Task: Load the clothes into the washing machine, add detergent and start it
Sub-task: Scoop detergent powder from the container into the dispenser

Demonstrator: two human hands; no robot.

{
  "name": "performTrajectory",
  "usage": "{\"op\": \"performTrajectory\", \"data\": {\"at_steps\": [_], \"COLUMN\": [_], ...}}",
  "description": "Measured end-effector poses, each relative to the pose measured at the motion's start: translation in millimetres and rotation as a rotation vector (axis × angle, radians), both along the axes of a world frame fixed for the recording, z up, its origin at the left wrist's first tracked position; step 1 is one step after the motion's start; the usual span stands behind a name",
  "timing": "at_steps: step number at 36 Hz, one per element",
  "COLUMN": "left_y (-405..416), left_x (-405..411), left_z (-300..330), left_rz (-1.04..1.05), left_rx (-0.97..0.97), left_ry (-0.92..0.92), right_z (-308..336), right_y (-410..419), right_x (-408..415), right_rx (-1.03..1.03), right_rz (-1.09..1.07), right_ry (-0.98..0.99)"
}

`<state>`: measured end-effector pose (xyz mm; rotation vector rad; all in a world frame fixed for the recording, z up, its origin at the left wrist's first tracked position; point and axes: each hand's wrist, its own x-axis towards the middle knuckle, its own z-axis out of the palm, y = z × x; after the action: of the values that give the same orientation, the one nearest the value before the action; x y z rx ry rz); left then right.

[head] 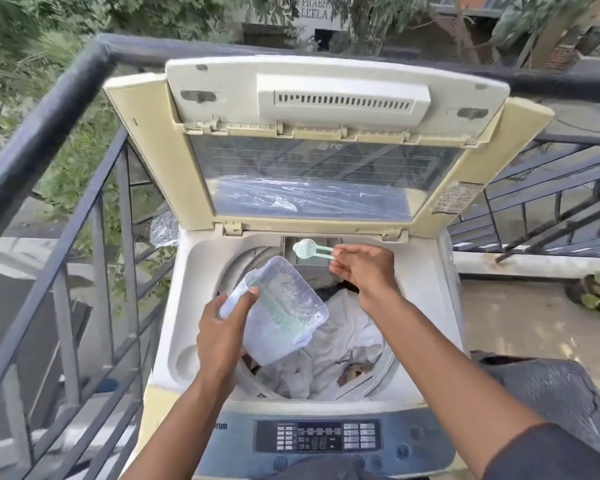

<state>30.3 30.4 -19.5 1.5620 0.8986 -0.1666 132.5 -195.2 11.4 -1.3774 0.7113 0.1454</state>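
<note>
Now, at the left a dark railing (66, 98) edges the balcony. Left hand (222, 327) grips a clear detergent container (281, 310), tilted over the open washing machine (194, 271). White clothes (343, 341) sit in the drum beneath. Right hand (364, 265) pinches a pale green scoop (309, 249) over what looks like the detergent tray at the rear. Lid (326, 133) stands raised.

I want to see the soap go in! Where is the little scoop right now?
The scoop is pinched in the right hand, at the back of the open washing machine, over the small compartment behind the clothes.
</note>
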Motion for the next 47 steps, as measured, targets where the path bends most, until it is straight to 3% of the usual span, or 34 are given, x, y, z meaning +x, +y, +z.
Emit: {"op": "performTrajectory", "data": {"at_steps": [9,21,47], "left_y": [6.3,6.6,-4.7], "left_x": [-2.8,-0.2,-0.5], "left_z": [-5.0,-6.4,-3.0], "left_rz": [0.055,0.042,-0.001], "left_rx": [0.002,0.026,0.064], "left_ry": [0.008,0.009,0.007], "right_z": [-23.5,-21.0,-18.7], "right_y": [26.3,31.2,-14.0], "right_x": [11.3,-0.8,-16.1], "right_rx": [-0.329,-0.800,-1.198], "right_rz": [0.091,0.298,0.372], "right_ry": [-0.100,-0.451,-0.609]}}
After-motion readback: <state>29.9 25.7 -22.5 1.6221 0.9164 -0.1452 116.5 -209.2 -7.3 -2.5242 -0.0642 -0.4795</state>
